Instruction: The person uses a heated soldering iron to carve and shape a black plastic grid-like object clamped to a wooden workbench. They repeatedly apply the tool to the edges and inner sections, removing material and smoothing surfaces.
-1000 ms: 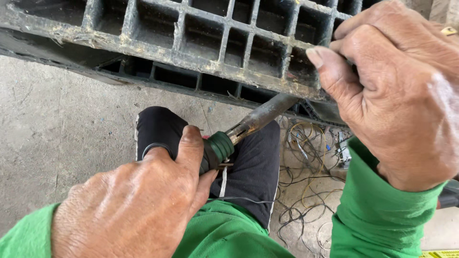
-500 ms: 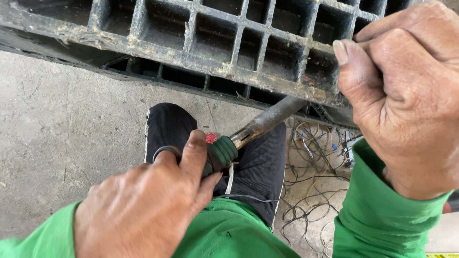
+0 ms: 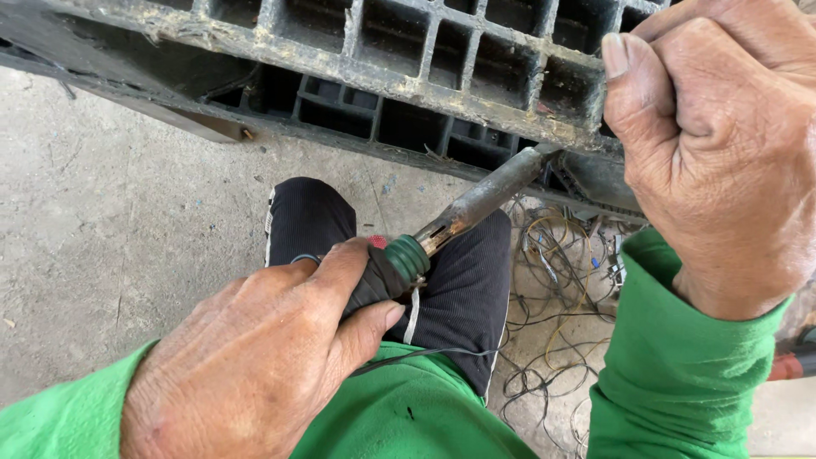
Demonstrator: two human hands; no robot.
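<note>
My left hand (image 3: 255,357) grips the dark handle of a soldering iron (image 3: 476,204), whose green collar shows just past my thumb. Its blackened metal barrel slants up to the right, and the tip touches the underside edge of a dirty black plastic grid pallet (image 3: 408,76). My right hand (image 3: 722,144) clasps the pallet's edge at the upper right, fingers curled over the rim. Both arms wear green sleeves. A thin black cord (image 3: 425,355) runs from the handle across my lap.
Grey concrete floor (image 3: 110,229) lies to the left. My knee in black trousers (image 3: 459,289) sits below the iron. A tangle of thin wires (image 3: 552,280) lies on the floor under the pallet at right. A red-handled object (image 3: 790,364) peeks in at the right edge.
The view has drifted, so the pallet and both hands sit slightly further right and lower. The iron's tip stays at the pallet edge; both grips are unchanged.
</note>
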